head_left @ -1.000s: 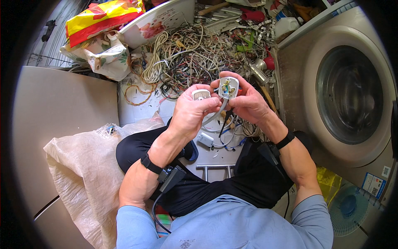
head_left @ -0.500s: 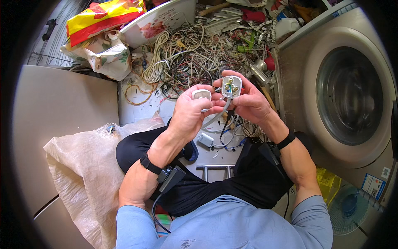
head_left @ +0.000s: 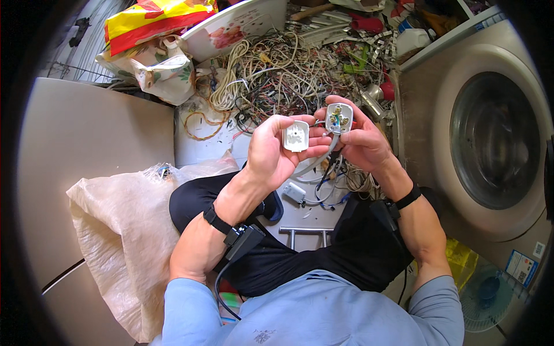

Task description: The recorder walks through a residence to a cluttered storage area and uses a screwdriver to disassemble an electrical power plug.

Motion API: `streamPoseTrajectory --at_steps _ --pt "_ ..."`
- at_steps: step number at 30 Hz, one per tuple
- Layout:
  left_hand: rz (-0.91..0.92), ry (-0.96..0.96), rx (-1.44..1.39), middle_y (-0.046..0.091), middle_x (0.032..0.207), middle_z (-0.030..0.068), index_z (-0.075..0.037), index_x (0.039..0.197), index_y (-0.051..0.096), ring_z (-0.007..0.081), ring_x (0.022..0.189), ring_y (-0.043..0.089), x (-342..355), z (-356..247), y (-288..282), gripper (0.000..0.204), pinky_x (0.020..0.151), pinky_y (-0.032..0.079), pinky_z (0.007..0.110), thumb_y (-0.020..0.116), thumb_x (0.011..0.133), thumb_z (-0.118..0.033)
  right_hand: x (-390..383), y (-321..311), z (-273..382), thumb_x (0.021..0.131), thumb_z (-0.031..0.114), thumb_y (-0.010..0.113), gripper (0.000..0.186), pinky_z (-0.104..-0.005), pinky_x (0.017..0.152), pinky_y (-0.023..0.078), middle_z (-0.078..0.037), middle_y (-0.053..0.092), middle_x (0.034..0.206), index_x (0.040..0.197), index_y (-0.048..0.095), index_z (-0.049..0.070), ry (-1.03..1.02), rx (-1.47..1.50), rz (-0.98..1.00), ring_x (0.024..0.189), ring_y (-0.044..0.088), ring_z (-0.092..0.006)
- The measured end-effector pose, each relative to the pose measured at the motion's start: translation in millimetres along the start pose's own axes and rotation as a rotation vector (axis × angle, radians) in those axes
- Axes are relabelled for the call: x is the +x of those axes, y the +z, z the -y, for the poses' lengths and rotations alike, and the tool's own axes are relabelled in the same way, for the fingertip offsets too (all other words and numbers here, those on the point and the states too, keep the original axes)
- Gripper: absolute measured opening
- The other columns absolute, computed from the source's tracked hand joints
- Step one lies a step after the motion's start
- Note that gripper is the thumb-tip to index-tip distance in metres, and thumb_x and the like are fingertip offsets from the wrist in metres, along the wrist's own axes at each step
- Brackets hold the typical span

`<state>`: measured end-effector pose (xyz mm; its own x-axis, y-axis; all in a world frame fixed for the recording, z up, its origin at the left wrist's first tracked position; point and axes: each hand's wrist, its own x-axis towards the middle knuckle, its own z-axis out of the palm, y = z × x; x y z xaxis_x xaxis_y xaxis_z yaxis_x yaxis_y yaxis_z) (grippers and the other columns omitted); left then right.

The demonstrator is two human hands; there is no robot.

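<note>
Palm up, my left hand (head_left: 271, 147) has the white plug cover (head_left: 296, 136) resting on its fingers, hollow inner side facing me. My right hand (head_left: 372, 141) pinches the opened plug (head_left: 339, 119) between thumb and fingers. Brass terminals and coloured wires show inside it. From its lower end a grey cable (head_left: 323, 164) curves down and left beneath my hands. The two plug parts are close together but apart. A bit of red shows behind my right fingers; what it is, I cannot make out.
A heap of tangled cables (head_left: 283, 81) spreads across the floor ahead. At right stands a washing machine (head_left: 490, 138); a woven sack (head_left: 124, 236) lies at left. Below my hands are a white plug-like piece (head_left: 295, 192) and a metal frame (head_left: 306, 230).
My left hand has turned palm up, and the plug cover in it now shows its hollow inside. The opened plug stays in my right hand. The whole view has shifted slightly.
</note>
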<state>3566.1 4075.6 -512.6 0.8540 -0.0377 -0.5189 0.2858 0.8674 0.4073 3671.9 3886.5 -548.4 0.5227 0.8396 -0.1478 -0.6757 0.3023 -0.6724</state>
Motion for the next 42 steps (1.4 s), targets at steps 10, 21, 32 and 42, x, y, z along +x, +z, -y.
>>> streamPoseTrajectory --at_steps 10,21,32,42 --pt "0.019 -0.008 0.012 0.067 0.111 0.0281 0.011 0.126 0.054 0.0383 0.098 0.07 3.0 1.5 -3.3 0.045 0.091 0.059 0.047 0.042 0.095 -0.018 -0.8 3.3 2.6 0.079 -0.011 0.061 0.073 -0.0419 0.097 0.056 -0.018 0.06 0.134 0.147 0.044 0.006 0.013 0.096 0.017 0.115 0.065 -0.0303" --pt "-0.025 0.015 0.24 0.07 0.105 0.0148 0.002 0.119 0.056 0.0223 0.09 0.072 -2.9 3.9 3.0 0.033 0.08 0.062 0.033 0.069 0.09 -0.003 1.1 -6.3 -8.1 0.079 -0.004 0.061 0.076 -0.0504 0.113 0.044 -0.02 0.054 0.144 0.152 0.041 0.007 0.011 0.051 0.073 0.133 0.054 -0.0356" --pt "0.005 0.017 0.365 0.072 0.097 0.0067 -0.001 0.115 0.062 0.0147 0.085 0.071 2.7 10.3 -4.5 0.031 0.078 0.058 0.028 0.076 0.088 -0.007 1.8 -5.0 -12.2 0.08 -0.003 0.062 0.076 -0.0524 0.113 0.043 -0.021 0.051 0.148 0.152 0.04 0.006 0.042 0.066 0.098 0.137 0.05 -0.0369" --pt "0.009 0.042 0.362 0.072 0.093 0.0042 -0.001 0.111 0.068 0.0122 0.081 0.068 5.9 14.6 -5.9 0.027 0.073 0.055 0.026 0.078 0.087 -0.009 2.8 1.0 -13.5 0.08 -0.002 0.062 0.08 -0.0532 0.111 0.045 -0.022 0.048 0.15 0.155 0.034 0.006 0.037 0.055 0.089 0.137 0.05 -0.0362"
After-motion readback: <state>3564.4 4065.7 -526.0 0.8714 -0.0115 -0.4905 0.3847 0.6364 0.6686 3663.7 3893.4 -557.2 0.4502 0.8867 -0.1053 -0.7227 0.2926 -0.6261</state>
